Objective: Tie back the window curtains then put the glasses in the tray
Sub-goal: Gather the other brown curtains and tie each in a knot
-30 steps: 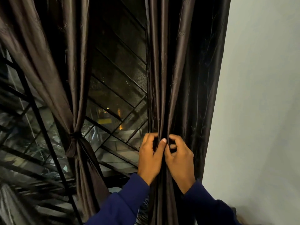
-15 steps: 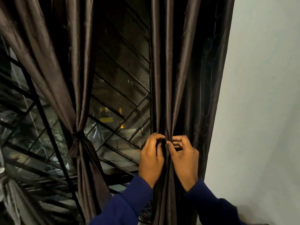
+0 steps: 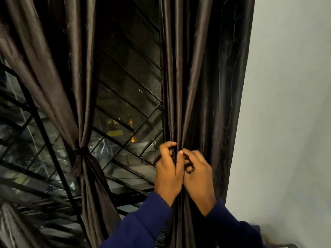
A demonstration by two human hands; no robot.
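Observation:
Two dark brown satin curtains hang over a window. The left curtain (image 3: 59,83) is gathered and knotted by a tie (image 3: 81,152) at mid height. The right curtain (image 3: 202,86) hangs in vertical folds beside the wall. My left hand (image 3: 168,174) and my right hand (image 3: 198,178) sit side by side on its front folds, fingers curled and pinching the fabric between them. Whether a tie is in the fingers is hidden. No glasses or tray are in view.
A black metal grille (image 3: 125,97) with diagonal bars covers the window; lights show outside in the dark. A plain white wall (image 3: 290,122) fills the right side. A dark object's edge (image 3: 279,245) shows at the bottom right corner.
Both hands stay on the same folds of the right curtain; the fingers have shifted slightly, with my left thumb now raised against my right fingers. The view has drifted a little.

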